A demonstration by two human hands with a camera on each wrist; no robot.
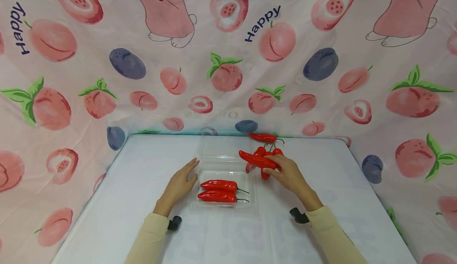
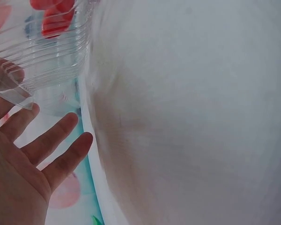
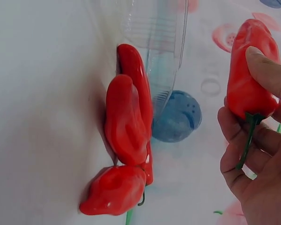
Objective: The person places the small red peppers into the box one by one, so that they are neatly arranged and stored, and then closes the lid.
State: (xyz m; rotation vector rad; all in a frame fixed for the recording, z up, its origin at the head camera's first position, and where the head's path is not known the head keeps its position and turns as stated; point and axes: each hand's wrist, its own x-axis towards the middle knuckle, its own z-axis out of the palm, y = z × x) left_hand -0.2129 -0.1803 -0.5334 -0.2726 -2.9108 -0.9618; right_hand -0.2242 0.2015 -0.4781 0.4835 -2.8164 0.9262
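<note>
A red chili pepper point(image 3: 252, 70) with a green stem is pinched between the thumb and fingers of my right hand point(image 1: 288, 173), raised over a small pile of red peppers point(image 3: 126, 122). Left of the pile stands a clear plastic box point(image 1: 225, 172) with its lid point(image 1: 224, 147) folded back. Two red peppers point(image 1: 217, 196) lie side by side in it, stems to the right. My left hand point(image 1: 180, 182) is at the box's left side, its fingers extended; in the left wrist view they spread beside the clear wall.
Another red pepper point(image 1: 263, 137) lies at the table's back edge, behind the pile. A white cover point(image 1: 143, 176) lies over the table, and a fruit-printed cloth point(image 1: 228, 37) hangs behind it. Each wrist wears a black camera point(image 1: 299, 215).
</note>
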